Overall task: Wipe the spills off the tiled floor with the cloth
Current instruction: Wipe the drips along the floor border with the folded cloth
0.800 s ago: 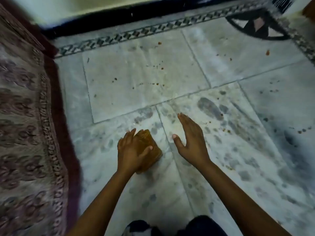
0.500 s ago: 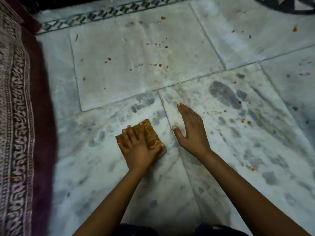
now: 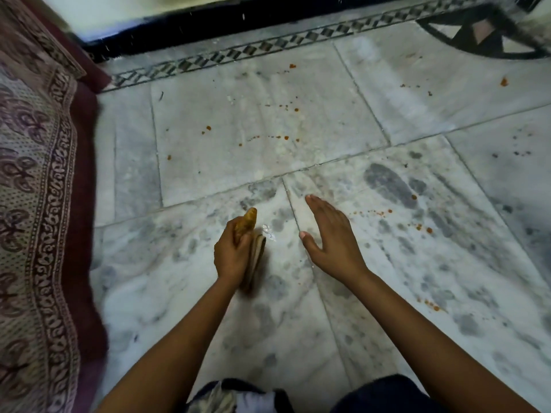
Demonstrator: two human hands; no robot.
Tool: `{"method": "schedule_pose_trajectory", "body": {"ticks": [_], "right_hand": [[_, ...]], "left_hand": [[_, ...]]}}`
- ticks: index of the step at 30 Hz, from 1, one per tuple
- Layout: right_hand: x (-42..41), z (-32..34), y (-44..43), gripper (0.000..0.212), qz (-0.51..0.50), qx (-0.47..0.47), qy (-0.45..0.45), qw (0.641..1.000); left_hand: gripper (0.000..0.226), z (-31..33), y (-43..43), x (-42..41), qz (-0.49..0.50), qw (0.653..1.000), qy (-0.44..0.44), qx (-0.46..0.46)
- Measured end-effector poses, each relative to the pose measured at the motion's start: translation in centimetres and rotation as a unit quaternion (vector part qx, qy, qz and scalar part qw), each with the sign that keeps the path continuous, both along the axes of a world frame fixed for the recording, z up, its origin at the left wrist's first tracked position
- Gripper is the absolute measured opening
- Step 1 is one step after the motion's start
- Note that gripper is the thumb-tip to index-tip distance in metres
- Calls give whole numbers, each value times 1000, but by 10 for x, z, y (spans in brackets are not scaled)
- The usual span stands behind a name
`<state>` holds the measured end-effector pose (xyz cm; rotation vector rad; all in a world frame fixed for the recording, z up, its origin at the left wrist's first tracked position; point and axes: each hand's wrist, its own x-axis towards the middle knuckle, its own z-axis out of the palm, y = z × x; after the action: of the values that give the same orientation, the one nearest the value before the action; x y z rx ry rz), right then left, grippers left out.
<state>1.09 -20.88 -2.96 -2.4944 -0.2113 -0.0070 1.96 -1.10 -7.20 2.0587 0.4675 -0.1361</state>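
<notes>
Head view: the left hand (image 3: 231, 254) curls its fingers around a folded, orange-brown cloth (image 3: 249, 225) above the veined grey marble tiled floor (image 3: 268, 308). The right hand (image 3: 331, 236) hovers flat, fingers straight and together. Orange spills (image 3: 286, 138) speckle smooth tiles beyond; a patterned woven rug (image 3: 32, 204) lies left.

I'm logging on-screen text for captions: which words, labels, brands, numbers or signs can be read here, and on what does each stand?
None: no readable text anywhere in this view.
The cloth held in the left hand shows no label or print.
The rug carries only patterned motifs, no letters.
The inlaid border of the tiled floor is a plain diamond pattern.
</notes>
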Motion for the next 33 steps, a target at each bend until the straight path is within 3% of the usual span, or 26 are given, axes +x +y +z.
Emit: {"method": "schedule_pose_trajectory", "body": {"ticks": [3,9,16,26,31,33], "right_hand": [[7,12,6,68,13,2,-2,1000],[27,55,20,67,34,4,-19,999],[73,67,67,72,60,-34,-9,998],[141,-45,134,90,48,-136,71,987],[163,-84,140,88,5,-175,91,980],[172,-95,137,87,-1,-191,98,977]], "left_hand": [[29,33,6,15,56,989,-11,-138],[22,123,30,47,53,982,-21,-180],[15,124,107,82,76,993,-41,-80],[30,23,182,182,29,993,-40,108],[40,-25,198,229,0,974,-61,217],[47,-42,188,246,-25,964,-21,263]]}}
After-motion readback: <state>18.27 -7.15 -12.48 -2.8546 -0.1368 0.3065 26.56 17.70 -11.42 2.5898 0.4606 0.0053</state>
